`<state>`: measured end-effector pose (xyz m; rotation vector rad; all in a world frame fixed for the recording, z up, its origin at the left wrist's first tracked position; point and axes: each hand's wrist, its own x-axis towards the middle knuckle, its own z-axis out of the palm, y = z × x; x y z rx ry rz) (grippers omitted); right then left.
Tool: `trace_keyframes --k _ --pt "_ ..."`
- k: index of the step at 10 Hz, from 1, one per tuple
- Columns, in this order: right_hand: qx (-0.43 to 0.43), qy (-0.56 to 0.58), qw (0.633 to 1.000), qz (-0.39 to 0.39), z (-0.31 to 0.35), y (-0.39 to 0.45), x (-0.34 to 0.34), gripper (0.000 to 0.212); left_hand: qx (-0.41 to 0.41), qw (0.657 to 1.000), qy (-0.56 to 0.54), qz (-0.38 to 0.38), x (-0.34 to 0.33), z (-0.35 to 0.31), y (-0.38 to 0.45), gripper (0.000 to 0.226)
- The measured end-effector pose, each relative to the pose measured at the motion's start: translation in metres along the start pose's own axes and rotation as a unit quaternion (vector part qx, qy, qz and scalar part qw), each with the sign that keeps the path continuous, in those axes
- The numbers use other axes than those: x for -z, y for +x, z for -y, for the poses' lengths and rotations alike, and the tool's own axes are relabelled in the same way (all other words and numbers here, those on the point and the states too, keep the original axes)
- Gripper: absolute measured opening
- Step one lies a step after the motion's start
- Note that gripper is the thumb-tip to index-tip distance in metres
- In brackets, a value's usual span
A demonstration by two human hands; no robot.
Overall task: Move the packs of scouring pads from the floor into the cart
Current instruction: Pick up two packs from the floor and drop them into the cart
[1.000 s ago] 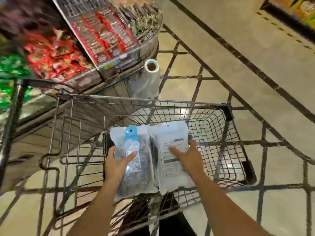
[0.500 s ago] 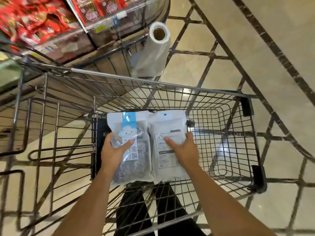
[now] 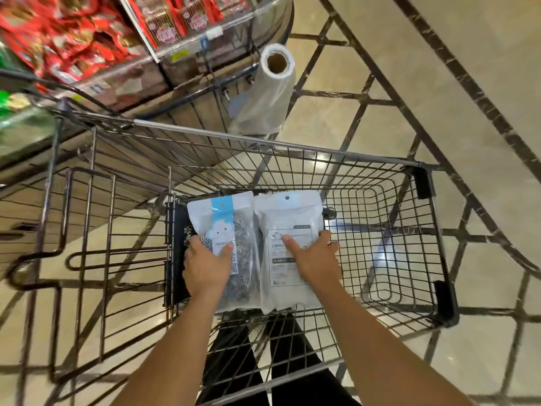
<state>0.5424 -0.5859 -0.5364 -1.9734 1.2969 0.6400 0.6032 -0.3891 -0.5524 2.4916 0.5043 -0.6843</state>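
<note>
Two packs of scouring pads sit side by side low inside the wire cart (image 3: 392, 253). The left pack (image 3: 234, 218) is clear with a blue strip and shows dark steel wool; my left hand (image 3: 207, 265) holds it by its left edge, thumb on its front. The right pack (image 3: 289, 218) is white with a printed label; my right hand (image 3: 317, 259) holds it at its right edge, thumb across the label. Both packs lie close to the cart's bottom grid, and whether they rest on it I cannot tell.
A display stand with red snack packets (image 3: 73, 45) stands beyond the cart at upper left. A roll of clear plastic bags (image 3: 269, 89) hangs on its side. Tiled floor (image 3: 439, 83) lies to the right. My dark trousers (image 3: 263, 361) show through the cart's near grid.
Both hands have lowered the two packs deeper into the cart, and my view has tilted down and closer. The grip on each pack is unchanged.
</note>
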Motion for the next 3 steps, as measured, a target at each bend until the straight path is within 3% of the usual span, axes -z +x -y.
trace_keyframes --k 2,3 --pt "0.012 -0.001 1.0 -0.008 -0.008 -0.012 0.01 0.1 -0.11 0.983 0.149 -0.009 0.019 -0.003 -0.019 0.065" --pt "0.039 -0.02 0.999 -0.015 -0.008 -0.023 0.022 0.101 -0.194 0.945 0.259 -0.045 0.036 -0.012 -0.032 0.06"
